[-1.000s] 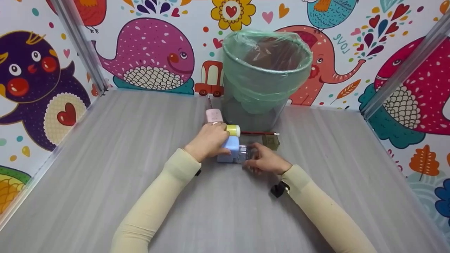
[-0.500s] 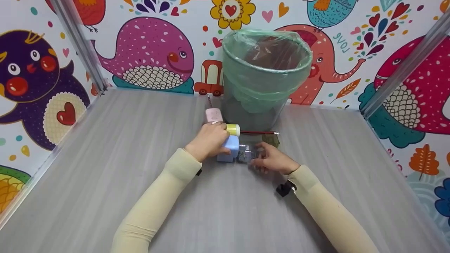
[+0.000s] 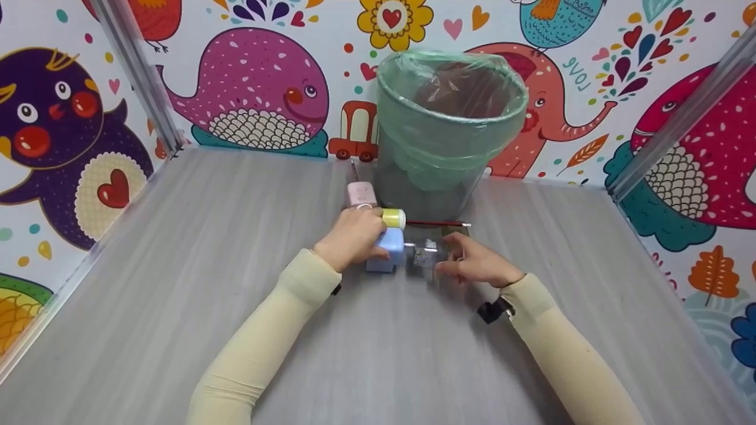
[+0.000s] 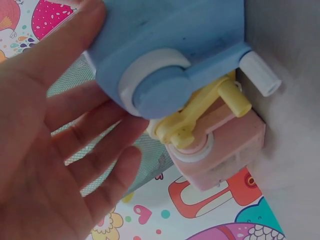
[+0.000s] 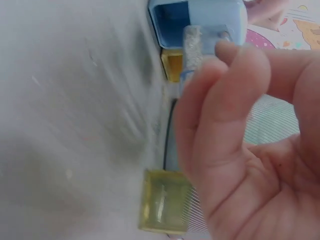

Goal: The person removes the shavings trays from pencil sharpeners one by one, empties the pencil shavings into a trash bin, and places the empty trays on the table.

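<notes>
My left hand holds a blue crank pencil sharpener on the table, thumb on the near side and fingers at the far side. In the left wrist view, the sharpener's crank with its white knob faces that wrist. My right hand pinches a clear shavings drawer, which is out to the right of the sharpener. The right wrist view shows the dark drawer opening in the blue body; fingers partly hide the drawer.
Behind the blue sharpener lie a yellow sharpener and a pink sharpener; a pencil sticks out from the pink one. A red pencil points right. A yellowish clear drawer sits nearby. Behind stands a bin with a green liner.
My right hand has moved right, drawing the clear drawer away from the blue sharpener. My left hand has stayed on the sharpener.
</notes>
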{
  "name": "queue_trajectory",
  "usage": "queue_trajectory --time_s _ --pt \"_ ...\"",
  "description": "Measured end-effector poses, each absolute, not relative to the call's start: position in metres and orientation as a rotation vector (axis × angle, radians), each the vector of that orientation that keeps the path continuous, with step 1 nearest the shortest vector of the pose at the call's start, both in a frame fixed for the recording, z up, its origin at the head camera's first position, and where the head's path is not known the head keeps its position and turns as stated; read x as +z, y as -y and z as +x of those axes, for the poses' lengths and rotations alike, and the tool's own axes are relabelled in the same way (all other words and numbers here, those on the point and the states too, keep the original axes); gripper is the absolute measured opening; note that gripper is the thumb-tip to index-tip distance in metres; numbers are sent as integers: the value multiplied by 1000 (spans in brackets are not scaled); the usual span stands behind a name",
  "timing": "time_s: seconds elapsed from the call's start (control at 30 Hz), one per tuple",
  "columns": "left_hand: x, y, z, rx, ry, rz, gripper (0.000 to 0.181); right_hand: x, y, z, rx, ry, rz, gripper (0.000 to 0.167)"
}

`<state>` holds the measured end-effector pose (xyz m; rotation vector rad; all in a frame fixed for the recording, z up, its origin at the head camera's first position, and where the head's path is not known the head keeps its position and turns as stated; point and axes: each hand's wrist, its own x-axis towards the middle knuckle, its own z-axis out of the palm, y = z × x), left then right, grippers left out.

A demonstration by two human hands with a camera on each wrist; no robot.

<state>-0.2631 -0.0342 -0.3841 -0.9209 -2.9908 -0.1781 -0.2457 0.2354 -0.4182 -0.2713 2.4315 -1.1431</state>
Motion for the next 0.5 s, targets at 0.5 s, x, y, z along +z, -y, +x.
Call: queue_trajectory --time_s 0.5 --pt "-384 33 -262 -232 2949 -908 54 -397 -246 -249 -1191 -2461 -354 73"
